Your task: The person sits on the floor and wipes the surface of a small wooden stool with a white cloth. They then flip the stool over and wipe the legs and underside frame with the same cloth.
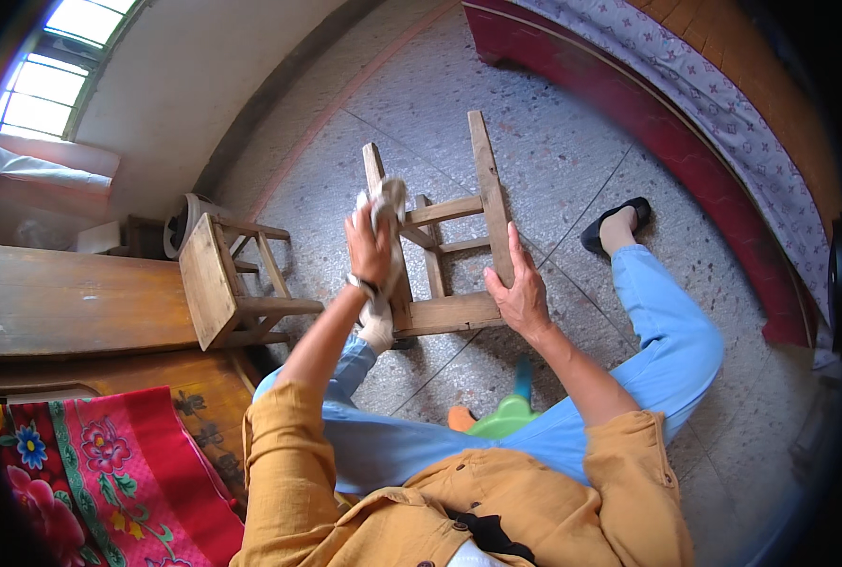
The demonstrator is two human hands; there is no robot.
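The left hand is pressing a crumpled white cloth against the overturned brown wooden stool, its fingers closed around the cloth. The right hand is gripping one leg with wrapped fingers, and the stool could be tipping if that grip loosens.

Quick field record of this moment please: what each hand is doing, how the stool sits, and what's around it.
left hand: presses white cloth on stool leg
right hand: grips other leg near seat
stool: wooden, tipped over, legs pointing away
second stool: on its side, to the left
floor: speckled stone tiles
nearby: green plastic item between the knees
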